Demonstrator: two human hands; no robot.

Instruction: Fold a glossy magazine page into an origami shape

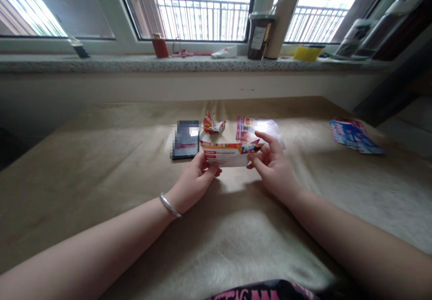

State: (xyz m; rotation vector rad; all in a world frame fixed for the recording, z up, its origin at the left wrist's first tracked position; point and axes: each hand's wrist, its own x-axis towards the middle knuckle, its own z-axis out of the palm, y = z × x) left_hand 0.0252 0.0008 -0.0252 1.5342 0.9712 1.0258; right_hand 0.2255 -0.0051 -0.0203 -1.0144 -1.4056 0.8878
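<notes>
A folded sheet of printed paper (pixel 229 157), white with orange and red print along its top, is held up just above the table. My left hand (pixel 199 172), with a silver bangle at the wrist, pinches its left end. At its right end my right hand (pixel 270 163) grips the lower corner between thumb and fingers, the index finger raised off the paper. Right behind the sheet stands a small folded paper figure (pixel 213 124) in red, orange and white. A dark tablet or phone (pixel 186 139) lies beside my left hand, its screen lit.
Beyond my right hand lies a pink and purple flyer (pixel 259 128). Several blue and red leaflets (pixel 356 136) are piled at the table's right. The granite windowsill (pixel 202 64) carries a red container (pixel 159 47), a dark lidded jar (pixel 259 37) and a yellow item (pixel 308 53).
</notes>
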